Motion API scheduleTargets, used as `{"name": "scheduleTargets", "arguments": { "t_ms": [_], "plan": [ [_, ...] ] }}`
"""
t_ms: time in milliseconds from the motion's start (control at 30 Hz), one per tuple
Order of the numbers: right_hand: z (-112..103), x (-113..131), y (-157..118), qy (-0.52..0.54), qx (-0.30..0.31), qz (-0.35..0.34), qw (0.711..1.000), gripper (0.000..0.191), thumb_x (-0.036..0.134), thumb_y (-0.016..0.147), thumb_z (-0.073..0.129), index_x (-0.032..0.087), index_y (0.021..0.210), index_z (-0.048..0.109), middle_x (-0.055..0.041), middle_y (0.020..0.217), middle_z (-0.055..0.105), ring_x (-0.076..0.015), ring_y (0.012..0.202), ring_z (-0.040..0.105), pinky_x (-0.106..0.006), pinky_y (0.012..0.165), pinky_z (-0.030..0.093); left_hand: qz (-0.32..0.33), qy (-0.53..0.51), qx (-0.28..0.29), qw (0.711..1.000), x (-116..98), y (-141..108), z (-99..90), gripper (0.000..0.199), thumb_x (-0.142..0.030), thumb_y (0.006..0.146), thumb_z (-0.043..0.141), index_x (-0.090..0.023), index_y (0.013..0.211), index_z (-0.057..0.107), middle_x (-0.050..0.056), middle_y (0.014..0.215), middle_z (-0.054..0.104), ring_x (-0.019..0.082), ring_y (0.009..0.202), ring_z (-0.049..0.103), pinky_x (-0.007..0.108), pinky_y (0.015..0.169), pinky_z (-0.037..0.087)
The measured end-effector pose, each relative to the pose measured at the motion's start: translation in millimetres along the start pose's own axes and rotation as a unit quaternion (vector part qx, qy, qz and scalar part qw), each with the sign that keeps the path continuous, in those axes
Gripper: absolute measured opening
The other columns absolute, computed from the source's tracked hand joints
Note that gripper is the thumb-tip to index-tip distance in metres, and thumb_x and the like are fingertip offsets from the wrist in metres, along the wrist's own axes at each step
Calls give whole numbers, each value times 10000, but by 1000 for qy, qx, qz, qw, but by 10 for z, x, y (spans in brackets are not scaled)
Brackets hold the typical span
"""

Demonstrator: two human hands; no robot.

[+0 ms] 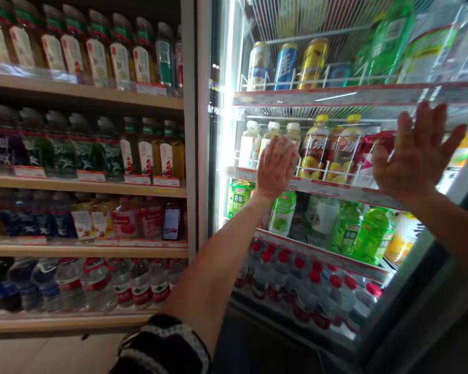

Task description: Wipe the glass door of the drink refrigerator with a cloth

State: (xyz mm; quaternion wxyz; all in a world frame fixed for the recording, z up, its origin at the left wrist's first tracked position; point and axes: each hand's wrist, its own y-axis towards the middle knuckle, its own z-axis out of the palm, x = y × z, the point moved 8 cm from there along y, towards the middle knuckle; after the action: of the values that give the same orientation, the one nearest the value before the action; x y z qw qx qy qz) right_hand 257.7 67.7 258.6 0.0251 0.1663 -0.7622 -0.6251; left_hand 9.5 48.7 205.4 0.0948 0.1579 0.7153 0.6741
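My left hand (276,167) reaches toward the middle shelf of a lit drinks fridge, in front of small white-capped bottles (249,143); its fingers are blurred and partly bent, and what they touch is unclear. My right hand (417,150) is raised farther right, palm forward with fingers spread and nothing in it. Between the hands stand yellow-capped tea bottles (315,143). Beneath my left hand is a green-labelled bottle (283,213) on the lower shelf, with more green bottles (374,234) to its right.
Cans (285,66) and large bottles stand on the fridge's upper shelf; red-capped bottles (314,291) fill its bottom. At left, wooden shelves (81,184) hold rows of bottles, with a phone (171,222) near the right end of one. The fridge's edge (448,208) runs down the right side.
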Motion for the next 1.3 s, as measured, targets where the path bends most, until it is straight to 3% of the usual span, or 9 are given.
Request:
{"name": "scheduleTargets", "arguments": {
  "t_ms": [100, 167, 333, 400, 600, 867, 1033, 1100, 1300],
  "plan": [
    [32, -6, -40, -16, -11, -9, 1000, 747, 437, 822, 359, 172, 1454, 62, -98, 1528, 39, -264, 1397, -52, -631, 1025, 42, -154, -15, -82, 985, 724, 35, -259, 447, -319, 902, 279, -143, 1295, 400, 128, 1445, 309, 213, 1396, 106, 477, 1135, 166],
    [3, 38, -47, -15, -15, -11, 1000, 720, 433, 838, 344, 169, 1453, 78, -107, 1526, 60, -265, 1397, -53, -628, 1030, 41, -171, -18, -94, 981, 825, 48, -284, 455, -314, 899, 287, -144, 1312, 374, 127, 1452, 294, 212, 1400, 79, 482, 1142, 131],
    [-189, 208, -91, -7, -39, 13, 999, 596, 413, 884, 302, 167, 1421, 226, -131, 1508, 167, -262, 1399, 49, -577, 1071, 69, 74, -25, 40, 996, -148, -2, 5, 406, -327, 900, 341, -204, 1274, 443, 65, 1419, 382, 193, 1392, 133, 418, 1134, 201],
    [-226, 271, -131, -15, -40, 11, 999, 584, 415, 877, 333, 170, 1403, 270, -131, 1501, 197, -270, 1395, 83, -571, 1077, 89, 140, -27, 74, 987, -304, -69, 10, 389, -339, 894, 371, -224, 1253, 465, 54, 1396, 419, 191, 1380, 186, 413, 1125, 225],
    [-204, 316, -195, -14, -27, 24, 999, 556, 377, 858, 372, 203, 1383, 313, -78, 1491, 249, -265, 1392, 118, -555, 1096, 100, -96, 10, -101, 990, 658, 51, -403, 410, -302, 905, 329, -138, 1266, 434, 166, 1432, 329, 223, 1376, 199, 481, 1115, 209],
    [-210, 339, -186, 3, -6, 26, 1000, 603, 325, 841, 382, 251, 1420, 232, -28, 1503, 221, -264, 1396, 102, -551, 1109, 77, 144, -39, 44, 988, -406, -140, -21, 378, -308, 867, 451, -201, 1226, 504, 102, 1365, 460, 228, 1361, 245, 438, 1100, 255],
    [-190, 344, -200, -9, -7, 25, 1000, 585, 325, 858, 361, 227, 1420, 233, -45, 1501, 225, -267, 1395, 108, -554, 1107, 88, -32, 14, -88, 996, 341, 3, -329, 425, -285, 880, 405, -84, 1246, 478, 225, 1375, 394, 270, 1351, 260, 467, 1082, 262],
    [-188, 347, -200, -7, -12, 24, 1000, 595, 322, 858, 362, 233, 1427, 212, -38, 1503, 217, -269, 1396, 99, -561, 1107, 82, -65, 18, -113, 991, 388, 17, -354, 428, -282, 882, 396, -79, 1252, 469, 228, 1384, 378, 272, 1357, 243, 476, 1085, 254],
    [-206, 340, -190, -3, -12, 27, 1000, 587, 321, 859, 368, 242, 1423, 227, -39, 1499, 231, -260, 1395, 111, -548, 1117, 76, 157, -40, 20, 987, -640, -150, 10, 352, -291, 867, 453, -218, 1205, 518, 95, 1344, 486, 228, 1359, 248, 447, 1086, 272]
  ]
}}
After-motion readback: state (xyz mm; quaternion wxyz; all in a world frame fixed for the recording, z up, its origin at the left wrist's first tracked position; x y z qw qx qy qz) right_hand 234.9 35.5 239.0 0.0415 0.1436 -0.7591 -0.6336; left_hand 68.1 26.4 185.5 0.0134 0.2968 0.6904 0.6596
